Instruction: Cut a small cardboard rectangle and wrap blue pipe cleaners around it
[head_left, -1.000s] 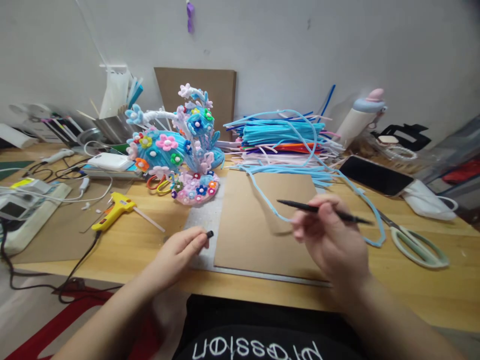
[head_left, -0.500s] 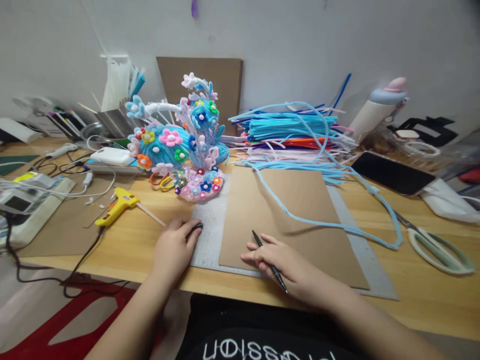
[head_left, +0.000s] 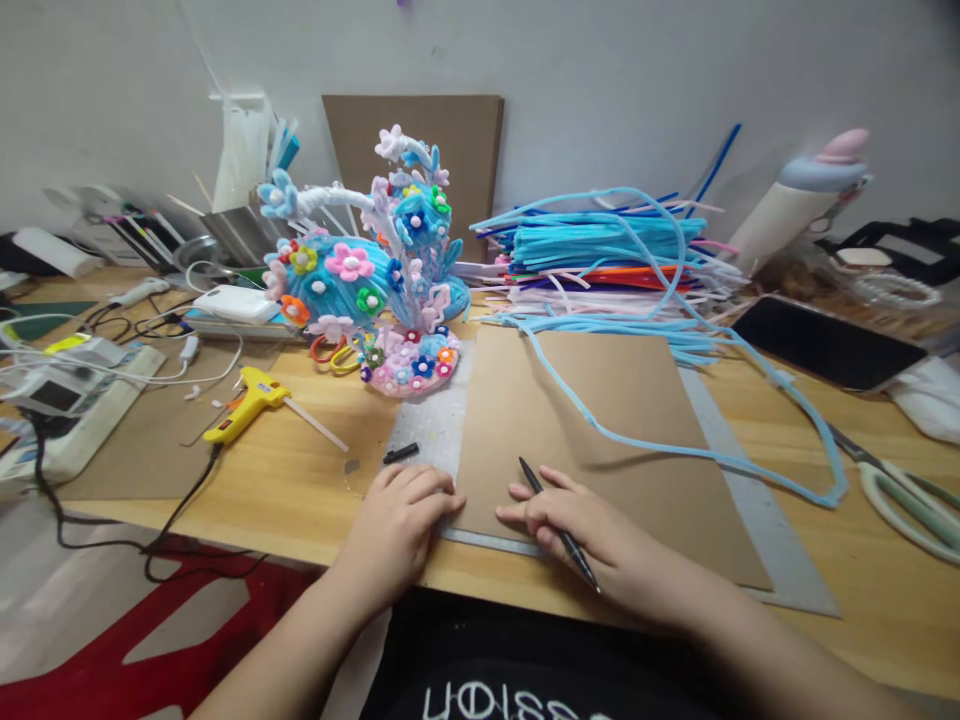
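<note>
Pen (head_left: 574, 549) uncapped, in the right hand (head_left: 600, 532), above the card (head_left: 517, 420). Right grip closed lightly on it, pen slanting between fingers, one end aimed away from the person; can't tell which end writes. Right fingers rest on the card near its front edge; no marks visible there.

Just changed: cap (head_left: 401, 453), at the left fingertips half a second ago, now lies alone on the mat (head_left: 424, 415), near its left edge. Left hand (head_left: 405, 520) is off it: grip released, nothing seen held, fingers slightly curled, thumb side touching the card's left edge. Likely meaning: uncapping done, left hand spare to steady the card.

Card lies flat on the mat, mat on the worktop (head_left: 300, 500). Blue stem (head_left: 660, 446) loops across the card, beyond the right hand. Glue gun (head_left: 247, 403) left of the cap; flower piece (head_left: 350, 262) behind.
</note>
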